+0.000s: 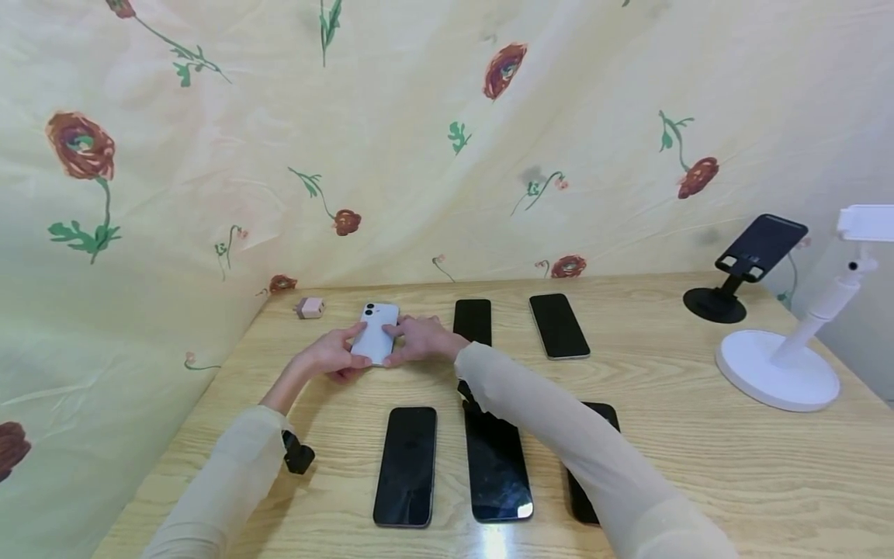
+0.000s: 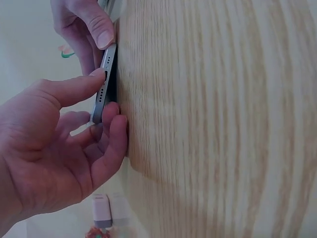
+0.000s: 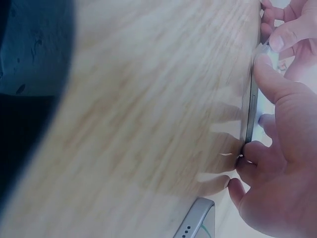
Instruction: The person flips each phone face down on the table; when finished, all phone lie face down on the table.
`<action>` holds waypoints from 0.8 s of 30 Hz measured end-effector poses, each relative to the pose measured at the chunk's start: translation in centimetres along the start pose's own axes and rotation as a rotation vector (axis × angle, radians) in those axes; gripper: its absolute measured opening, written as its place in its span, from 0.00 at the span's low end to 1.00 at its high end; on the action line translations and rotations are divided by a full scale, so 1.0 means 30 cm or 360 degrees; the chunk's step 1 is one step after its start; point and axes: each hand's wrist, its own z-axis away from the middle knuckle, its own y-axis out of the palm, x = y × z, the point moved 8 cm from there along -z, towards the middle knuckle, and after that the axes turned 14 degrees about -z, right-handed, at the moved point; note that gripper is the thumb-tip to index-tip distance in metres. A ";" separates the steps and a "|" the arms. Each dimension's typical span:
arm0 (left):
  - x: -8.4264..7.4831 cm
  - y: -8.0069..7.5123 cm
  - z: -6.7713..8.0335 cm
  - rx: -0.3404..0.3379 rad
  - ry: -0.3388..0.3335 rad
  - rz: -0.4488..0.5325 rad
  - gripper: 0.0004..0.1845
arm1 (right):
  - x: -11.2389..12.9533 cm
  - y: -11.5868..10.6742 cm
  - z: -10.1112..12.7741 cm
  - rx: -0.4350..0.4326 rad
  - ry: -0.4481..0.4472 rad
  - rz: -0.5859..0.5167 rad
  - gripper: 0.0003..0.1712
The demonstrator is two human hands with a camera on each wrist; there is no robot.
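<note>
Gripping the white phone by its side edges, left hand and right hand hold it face down against the wooden table, near the pink charger and behind three dark phones.

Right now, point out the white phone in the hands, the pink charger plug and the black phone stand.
white phone (image 1: 375, 335), head view, on its back panel below the camera lenses.
pink charger plug (image 1: 310, 307), head view, on the middle of its body.
black phone stand (image 1: 715, 304), head view, on its round base.
</note>
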 end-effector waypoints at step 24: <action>-0.121 -0.037 0.008 -0.0397 0.0247 -0.0848 0.45 | -0.066 -0.187 0.120 0.0041 -0.0243 -0.0220 0.32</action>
